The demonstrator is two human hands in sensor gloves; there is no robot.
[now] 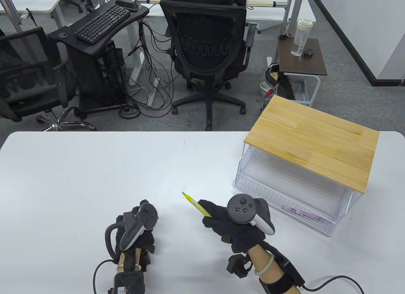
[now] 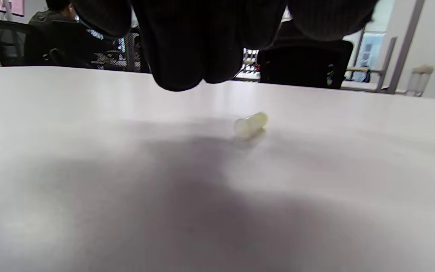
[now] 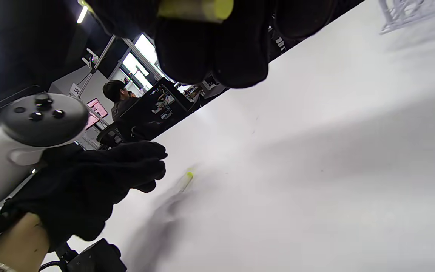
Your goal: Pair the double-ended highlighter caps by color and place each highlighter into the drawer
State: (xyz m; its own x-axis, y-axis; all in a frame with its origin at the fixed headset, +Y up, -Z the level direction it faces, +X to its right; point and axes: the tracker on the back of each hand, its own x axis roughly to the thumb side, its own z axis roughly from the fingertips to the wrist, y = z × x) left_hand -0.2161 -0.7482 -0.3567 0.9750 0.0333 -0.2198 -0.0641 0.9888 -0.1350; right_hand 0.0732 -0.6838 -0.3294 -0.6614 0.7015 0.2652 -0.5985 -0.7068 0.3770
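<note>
My right hand [image 1: 223,222] grips a yellow highlighter [image 1: 198,208] near the table's front edge. Its bare tip points up and to the left. In the right wrist view the yellow barrel [image 3: 196,7] sits between the fingers [image 3: 217,49]. My left hand [image 1: 139,219] hovers low over the table to the left, fingers loosely curled and holding nothing. A pale yellowish cap [image 2: 250,124] lies on the table just beyond the left fingers [image 2: 187,45]; the cap [image 3: 185,181] also shows beside the left hand [image 3: 127,170]. The table view does not show it. At the right stands the wire drawer [image 1: 269,192].
A wooden board [image 1: 313,142] tops the wire drawer, which is pulled out toward the front. A purple highlighter [image 1: 299,213] lies inside it. The white table [image 1: 95,167] stretches left and back. Office chairs and a keyboard stand are beyond the far edge.
</note>
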